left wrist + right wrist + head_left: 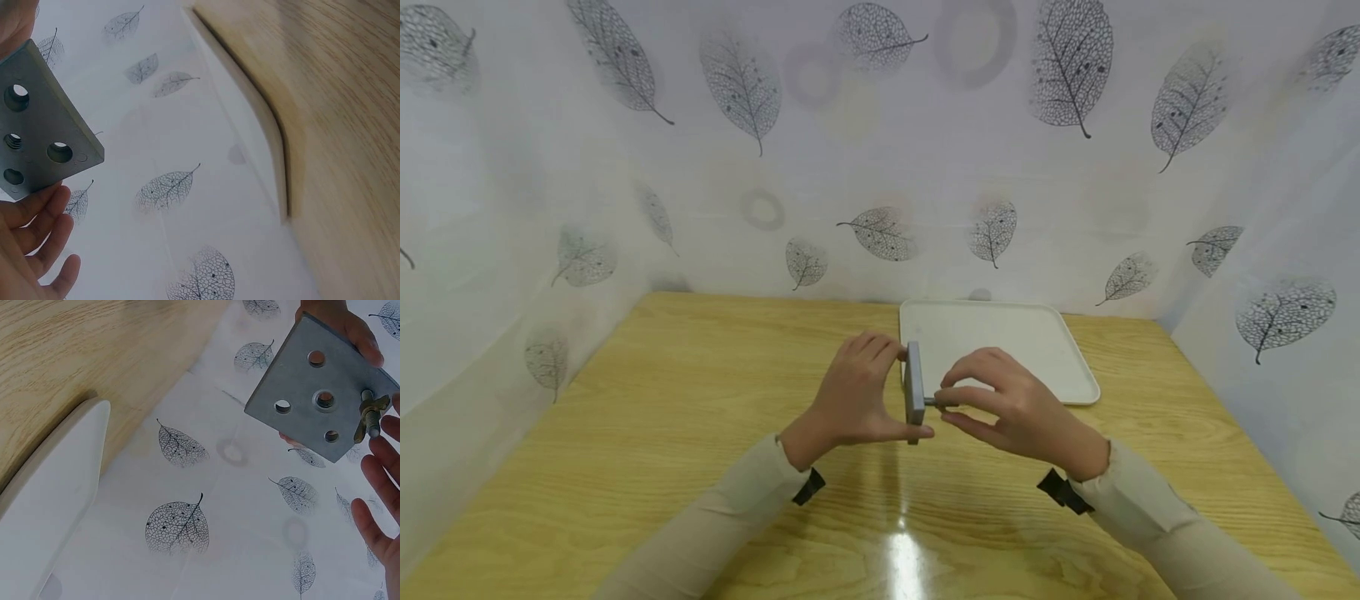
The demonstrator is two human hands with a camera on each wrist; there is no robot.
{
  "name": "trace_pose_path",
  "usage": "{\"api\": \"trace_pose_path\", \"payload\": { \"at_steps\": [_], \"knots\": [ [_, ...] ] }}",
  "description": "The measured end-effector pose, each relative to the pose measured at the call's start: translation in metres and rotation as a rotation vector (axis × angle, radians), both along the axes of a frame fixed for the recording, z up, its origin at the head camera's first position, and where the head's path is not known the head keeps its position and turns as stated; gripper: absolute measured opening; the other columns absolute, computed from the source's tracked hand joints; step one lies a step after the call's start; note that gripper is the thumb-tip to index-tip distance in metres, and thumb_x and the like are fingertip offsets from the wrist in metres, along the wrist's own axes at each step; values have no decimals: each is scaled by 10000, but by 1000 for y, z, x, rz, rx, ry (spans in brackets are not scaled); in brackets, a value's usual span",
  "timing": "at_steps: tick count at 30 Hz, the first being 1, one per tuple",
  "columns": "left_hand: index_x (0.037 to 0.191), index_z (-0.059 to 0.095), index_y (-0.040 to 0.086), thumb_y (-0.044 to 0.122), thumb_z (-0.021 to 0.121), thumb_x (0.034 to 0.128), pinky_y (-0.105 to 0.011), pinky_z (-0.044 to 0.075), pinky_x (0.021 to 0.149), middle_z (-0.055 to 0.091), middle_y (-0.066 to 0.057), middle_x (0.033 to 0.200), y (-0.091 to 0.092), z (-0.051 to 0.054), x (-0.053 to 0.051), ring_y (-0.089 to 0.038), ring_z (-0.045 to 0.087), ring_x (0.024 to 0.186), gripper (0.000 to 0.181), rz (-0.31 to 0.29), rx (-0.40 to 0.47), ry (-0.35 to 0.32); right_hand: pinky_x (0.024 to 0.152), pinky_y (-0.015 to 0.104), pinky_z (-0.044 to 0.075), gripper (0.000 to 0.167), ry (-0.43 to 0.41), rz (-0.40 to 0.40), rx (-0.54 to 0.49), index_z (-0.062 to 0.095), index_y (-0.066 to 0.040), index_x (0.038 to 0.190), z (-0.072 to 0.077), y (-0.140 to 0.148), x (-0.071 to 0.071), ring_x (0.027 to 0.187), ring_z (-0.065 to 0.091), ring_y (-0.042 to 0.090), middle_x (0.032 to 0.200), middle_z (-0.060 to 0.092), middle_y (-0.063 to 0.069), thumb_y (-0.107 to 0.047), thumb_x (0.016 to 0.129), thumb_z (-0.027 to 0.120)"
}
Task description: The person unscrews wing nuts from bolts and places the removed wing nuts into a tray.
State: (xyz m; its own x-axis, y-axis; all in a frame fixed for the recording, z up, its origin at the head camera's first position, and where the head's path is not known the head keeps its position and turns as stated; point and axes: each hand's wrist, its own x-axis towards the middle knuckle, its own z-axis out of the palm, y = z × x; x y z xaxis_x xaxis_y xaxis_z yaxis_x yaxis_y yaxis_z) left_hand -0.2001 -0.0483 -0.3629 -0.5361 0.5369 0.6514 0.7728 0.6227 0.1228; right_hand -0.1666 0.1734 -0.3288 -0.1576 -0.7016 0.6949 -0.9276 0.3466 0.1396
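Observation:
A square grey metal plate [913, 383] with several round holes stands on edge above the table. My left hand [861, 400] grips it by opposite edges, fingers at the far edge and thumb at the near one. A threaded bolt [373, 428] sticks out of the plate's right face near a corner, with a brass-coloured wing nut [360, 430] on it close to the end. My right hand [1011, 408] has its fingers curled about the wing nut, pinching it. Its thumb is mostly hidden in the right wrist view.
A white shallow tray [1000, 312] lies at the back right of the wooden table [737, 375], behind the right hand. Leaf-patterned white cloth [865, 158] hangs around the back and sides. Each wrist wears a black strap.

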Motion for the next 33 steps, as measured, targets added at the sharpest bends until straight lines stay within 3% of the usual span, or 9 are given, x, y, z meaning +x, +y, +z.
{"api": "trace_pose_path", "payload": {
  "at_steps": [8, 21, 33],
  "knots": [
    [1043, 587, 99, 697, 756, 514, -387, 450, 908, 598, -16, 1012, 0, 1, 1, -183, 524, 990, 816, 4, -8, -9, 864, 316, 454, 330, -36, -53, 31, 668, -76, 987, 0, 2, -1, 924, 583, 191, 978, 627, 52, -358, 947, 501],
    [1030, 587, 101, 694, 755, 513, -390, 446, 903, 598, -15, 1002, 0, 3, 3, -186, 526, 985, 805, -2, -9, -6, 868, 336, 462, 344, -27, -86, 41, 674, -88, 992, -3, 4, -6, 932, 586, 194, 985, 632, 51, -387, 935, 514],
    [1030, 587, 95, 687, 763, 513, -395, 448, 915, 598, -19, 1001, -1, 3, 3, -188, 529, 987, 805, 5, -7, -9, 849, 326, 451, 283, -8, -16, 3, 679, -95, 905, 0, 3, -5, 878, 582, 179, 929, 631, 37, -344, 932, 546]
  ]
}}
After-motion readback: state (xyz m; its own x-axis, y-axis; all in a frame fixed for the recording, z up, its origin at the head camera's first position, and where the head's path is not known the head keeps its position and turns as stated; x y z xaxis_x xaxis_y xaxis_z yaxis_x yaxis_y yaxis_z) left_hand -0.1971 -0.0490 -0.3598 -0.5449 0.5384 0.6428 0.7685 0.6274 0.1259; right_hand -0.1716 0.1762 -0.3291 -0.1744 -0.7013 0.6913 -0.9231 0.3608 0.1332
